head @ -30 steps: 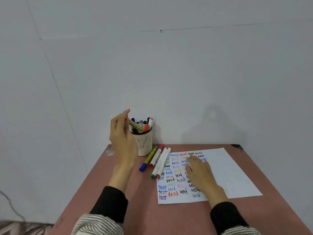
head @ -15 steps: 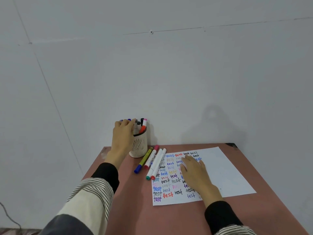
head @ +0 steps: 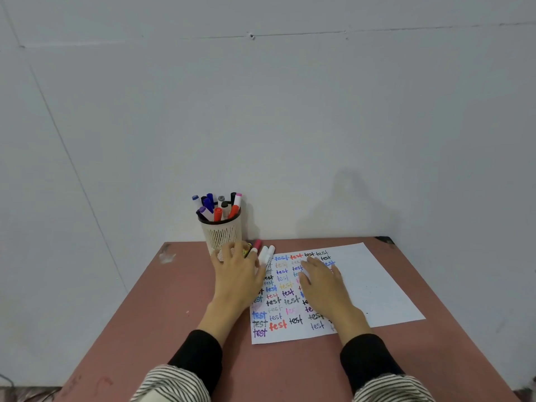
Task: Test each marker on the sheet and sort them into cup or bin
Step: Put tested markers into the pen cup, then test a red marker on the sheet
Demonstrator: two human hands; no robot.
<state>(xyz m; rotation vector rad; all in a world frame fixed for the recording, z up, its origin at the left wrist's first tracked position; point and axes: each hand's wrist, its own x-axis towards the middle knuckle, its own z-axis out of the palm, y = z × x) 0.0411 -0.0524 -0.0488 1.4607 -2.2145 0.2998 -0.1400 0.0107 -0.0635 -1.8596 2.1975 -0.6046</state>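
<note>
A white perforated cup point(head: 222, 233) stands at the table's back left, holding several capped markers point(head: 217, 206). Just right of it a few loose markers point(head: 264, 252) lie side by side at the left edge of the sheet point(head: 371, 282), a white paper covered on its left half with coloured "test" words. My left hand point(head: 236, 274) lies over these loose markers, fingers spread, covering most of their length; whether it grips one I cannot tell. My right hand point(head: 323, 282) rests flat on the sheet, fingers apart, holding nothing.
The reddish-brown table point(head: 179, 309) meets a plain white wall at the back. No bin is in view. A dark object point(head: 384, 240) sits at the table's back right corner.
My left hand has let go of the marker at the cup and come down from the cup's rim onto the loose markers. My right hand has stayed on the sheet.
</note>
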